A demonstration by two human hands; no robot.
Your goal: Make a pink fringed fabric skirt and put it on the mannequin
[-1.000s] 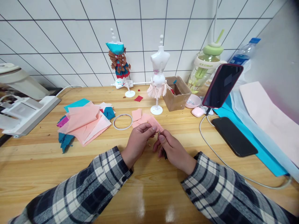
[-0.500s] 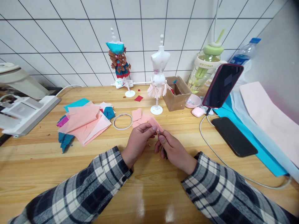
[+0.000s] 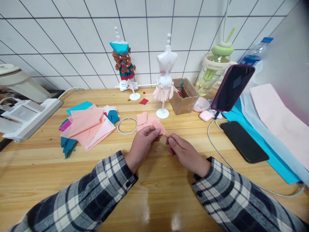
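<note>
My left hand (image 3: 144, 141) is closed, pinching a strip of pink crepe paper (image 3: 158, 125) between thumb and fingertips; the strip's near edge looks ragged. My right hand (image 3: 181, 146) is closed around a slim metal tool with a pointed tip (image 3: 166, 137), mostly hidden in the fingers, so its exact kind is unclear. The tip points at the strip's right corner. Flat pink pieces (image 3: 142, 118) lie just beyond the left hand. Behind the hands stands a white mini dress form (image 3: 167, 61) with a pleated pale pink paper skirt (image 3: 162, 92).
To the left lie a crepe paper pile (image 3: 84, 125) and a ring-shaped roll (image 3: 127, 126). A dressed form (image 3: 124, 62), cardboard box (image 3: 183, 101), green-lidded bottle (image 3: 213, 69) and propped phone (image 3: 233, 87) stand behind. Another phone (image 3: 244, 141) and a cable (image 3: 214, 151) lie right.
My right hand has moved a little to the right, drawing the tool back from the paper. My left hand keeps its pinch, and more of the strip's ragged edge shows.
</note>
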